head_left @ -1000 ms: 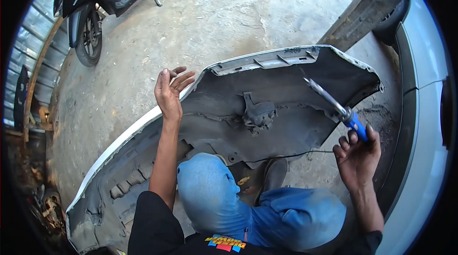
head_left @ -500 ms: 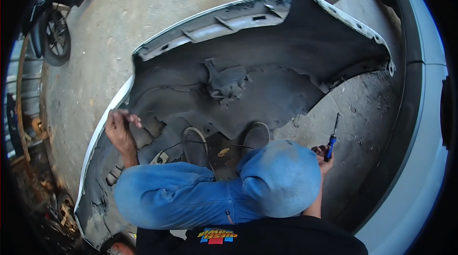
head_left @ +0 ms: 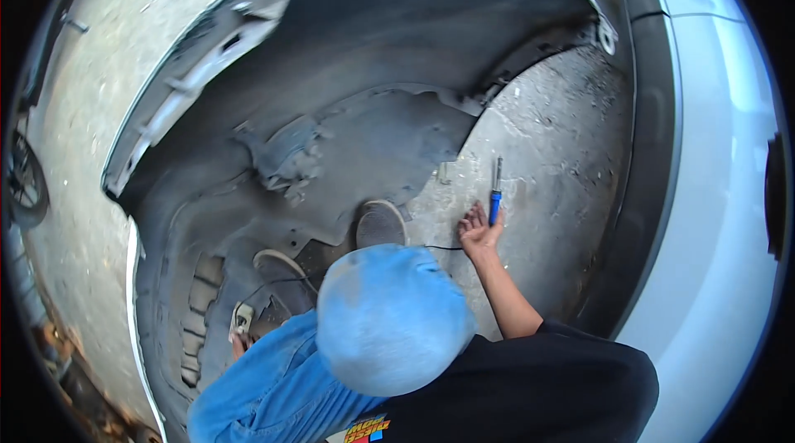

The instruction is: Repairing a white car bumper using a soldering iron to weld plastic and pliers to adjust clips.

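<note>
Right hand holds blue tool, open gap to panel edge; left hand (mostly hidden), grip unclear.

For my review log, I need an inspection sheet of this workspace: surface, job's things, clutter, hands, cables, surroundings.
Surface: rough concrete floor, scuffed and stained.
Job's things: blue-handled tool with a slim metal shaft; white-edged panel, dark inner face showing; small pale block.
Clutter: loose dirt on the concrete at right.
Hands: right hand holds the tool; left hand mostly hidden by the clothed leg, fingers at the block, grip unclear.
Cables: thin dark cable near the right hand; full route hidden.
Surroundings: pale vehicle at right; wheel at left edge.
</note>
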`<move>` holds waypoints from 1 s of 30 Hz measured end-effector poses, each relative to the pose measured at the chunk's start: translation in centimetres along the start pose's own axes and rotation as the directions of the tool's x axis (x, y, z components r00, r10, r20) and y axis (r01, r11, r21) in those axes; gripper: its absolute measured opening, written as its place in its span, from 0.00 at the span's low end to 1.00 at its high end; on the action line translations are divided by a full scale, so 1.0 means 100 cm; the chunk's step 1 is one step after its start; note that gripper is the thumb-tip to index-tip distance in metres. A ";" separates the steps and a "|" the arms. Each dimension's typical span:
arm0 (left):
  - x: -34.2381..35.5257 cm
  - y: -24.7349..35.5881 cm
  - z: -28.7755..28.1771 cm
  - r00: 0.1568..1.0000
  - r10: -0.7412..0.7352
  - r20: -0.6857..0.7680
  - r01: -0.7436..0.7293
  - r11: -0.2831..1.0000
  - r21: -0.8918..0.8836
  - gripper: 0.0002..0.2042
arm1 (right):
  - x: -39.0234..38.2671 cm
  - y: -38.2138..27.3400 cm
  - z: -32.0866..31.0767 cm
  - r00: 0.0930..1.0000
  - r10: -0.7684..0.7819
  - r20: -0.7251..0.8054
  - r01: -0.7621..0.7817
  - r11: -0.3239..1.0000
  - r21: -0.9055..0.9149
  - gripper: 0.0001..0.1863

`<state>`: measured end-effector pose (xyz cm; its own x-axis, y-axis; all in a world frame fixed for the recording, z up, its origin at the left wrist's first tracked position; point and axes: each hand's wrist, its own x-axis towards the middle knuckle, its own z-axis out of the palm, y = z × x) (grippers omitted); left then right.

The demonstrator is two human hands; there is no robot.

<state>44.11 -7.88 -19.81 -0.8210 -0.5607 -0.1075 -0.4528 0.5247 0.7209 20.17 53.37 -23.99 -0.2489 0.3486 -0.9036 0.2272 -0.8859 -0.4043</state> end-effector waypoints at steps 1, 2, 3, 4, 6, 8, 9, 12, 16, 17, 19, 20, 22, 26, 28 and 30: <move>0.008 -0.003 0.006 0.998 0.048 0.040 -0.048 0.999 -0.006 0.15 | -0.006 0.004 0.016 0.998 -0.025 -0.057 0.018 0.992 -0.122 0.33; 0.014 -0.006 0.013 0.992 0.094 0.078 -0.093 0.996 -0.014 0.15 | -0.010 0.004 0.022 0.991 -0.116 0.068 0.132 0.935 -0.330 0.29; 0.017 -0.007 0.016 0.984 0.136 0.114 -0.135 0.991 -0.017 0.16 | -0.017 0.003 0.028 0.965 -0.167 0.203 0.250 0.823 -0.511 0.25; 0.018 -0.007 0.010 0.974 0.174 0.145 -0.175 0.985 -0.009 0.16 | -0.030 0.003 0.048 0.935 -0.224 0.275 0.352 0.681 -0.642 0.18; 0.033 -0.005 0.012 0.942 0.261 0.213 -0.263 0.965 -0.018 0.16 | -0.028 0.002 0.057 0.816 -0.374 0.441 0.562 0.331 -0.758 0.14; 0.049 -0.004 0.013 0.898 0.344 0.276 -0.351 0.936 -0.025 0.16 | -0.029 0.008 0.059 0.771 -0.403 0.493 0.600 0.200 -0.775 0.13; 0.057 -0.002 0.014 0.871 0.380 0.310 -0.391 0.920 -0.030 0.17 | -0.031 0.012 0.055 0.739 -0.389 0.550 0.619 0.069 -0.782 0.13; 0.080 0.006 0.024 0.773 0.484 0.410 -0.506 0.860 -0.061 0.17 | -0.045 0.025 0.042 0.702 -0.339 0.626 0.629 -0.116 -0.768 0.14; 0.107 0.026 0.045 0.629 0.591 0.505 -0.635 0.765 -0.105 0.18 | -0.067 0.044 0.026 0.702 -0.289 0.652 0.635 -0.161 -0.755 0.16; 0.111 0.032 0.048 0.599 0.609 0.520 -0.661 0.742 -0.107 0.18 | -0.069 0.050 0.026 0.703 -0.289 0.650 0.633 -0.162 -0.757 0.17; 0.113 0.044 0.045 0.561 0.628 0.539 -0.705 0.704 -0.085 0.18 | -0.066 0.057 0.022 0.662 -0.262 0.702 0.677 -0.193 -0.710 0.16; 0.109 0.050 0.039 0.559 0.627 0.543 -0.721 0.690 -0.055 0.19 | -0.065 0.059 0.020 0.645 -0.330 0.689 0.674 -0.181 -0.717 0.15; 0.097 0.061 0.026 0.578 0.616 0.536 -0.741 0.670 0.029 0.19 | -0.066 0.058 0.028 0.615 -0.392 0.684 0.690 -0.151 -0.708 0.13; 0.087 0.111 0.028 0.704 -0.424 0.570 0.634 0.737 -0.234 0.19 | -0.152 0.045 0.084 0.669 -0.313 0.674 0.678 -0.114 -0.726 0.09; 0.092 0.129 0.028 0.639 -0.537 0.551 0.751 0.590 -0.297 0.18 | -0.149 0.059 0.094 0.654 -0.208 0.727 0.716 -0.141 -0.684 0.09; 0.076 0.112 0.022 0.630 -0.493 0.600 0.763 0.535 -0.361 0.20 | -0.146 0.073 0.105 0.628 -0.105 0.771 0.757 -0.150 -0.636 0.10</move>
<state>32.03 -4.90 -14.08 -0.5025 -0.2274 -0.8341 -0.7435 -0.3787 0.5512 15.62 38.64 -12.22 -0.9062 0.0757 -0.4159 0.3766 0.5914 -0.7130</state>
